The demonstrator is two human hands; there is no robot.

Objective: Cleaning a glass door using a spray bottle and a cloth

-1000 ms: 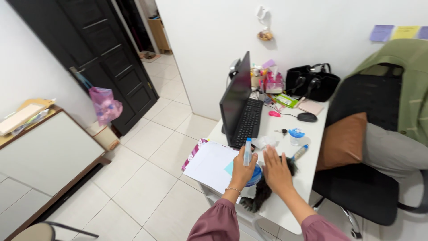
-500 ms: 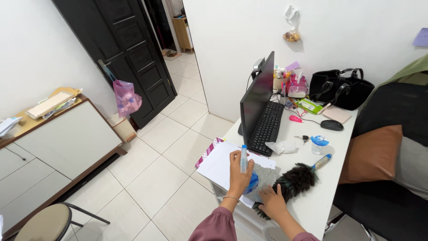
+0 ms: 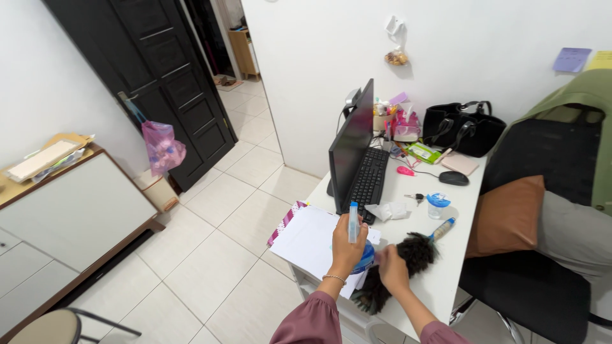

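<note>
Spray bottle, small and clear with a pale cap, sat upright in the left hand at lower centre of the frame, fingers wrapped closed around its body, over a round blue thing that was mostly hidden. Right hand lay just beside it, resting on the black feather duster; whether those fingers gripped the duster or only pressed on it, could not tell. Duster's blue handle pointed toward upper right.

Step in hand looked like cleaning at the near end of the table, spray held ready, duster under the other hand. Next move would likely call for aiming the nozzle clear of the white paper sheet and the black keyboard, and for a firmer hold on the duster.

On the white table: black monitor seen edge-on, crumpled tissue, keys, small clear cup with a blue lid, black mouse, pink item, black handbag and cluttered pots at the far end, against the wall. Office chair with a brown cushion at right. White tiled floor, black door with a pink bag at upper left, low cabinet at left.
</note>
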